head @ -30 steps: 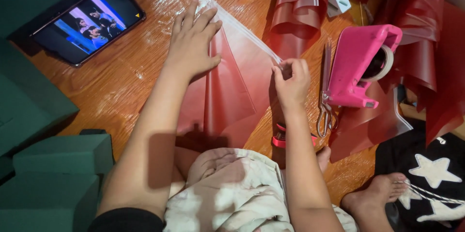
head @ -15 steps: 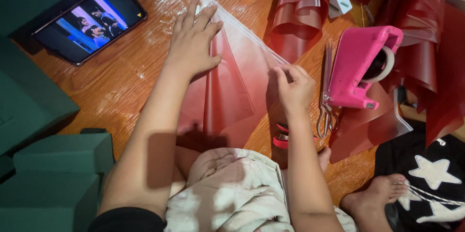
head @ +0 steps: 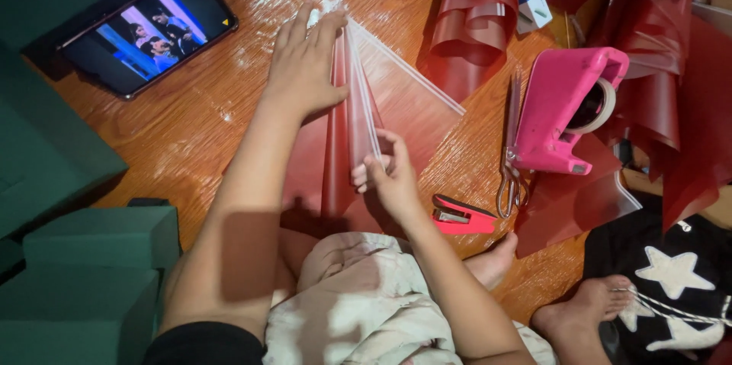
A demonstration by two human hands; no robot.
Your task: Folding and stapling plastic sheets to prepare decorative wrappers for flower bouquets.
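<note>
Pinning red sheet (head: 358, 117) flat mid-floor — left hand (head: 305, 67) fingers together pressing top end to anchor folds; right hand (head: 389, 174) fingers clamped on lower pleats. Red stapler (head: 463, 216) just beside right hand.

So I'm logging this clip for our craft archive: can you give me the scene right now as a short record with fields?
Surface: wooden floor
Left hand: left hand presses flat on the top of a red translucent sheet
Right hand: right hand pinches the sheet's folded lower edge
Sheet state: gathered into upright pleats between the hands
Near right hand: red stapler, scissors, pink tape dispenser
Upper left: phone, screen lit
Left side: green foam blocks
</note>
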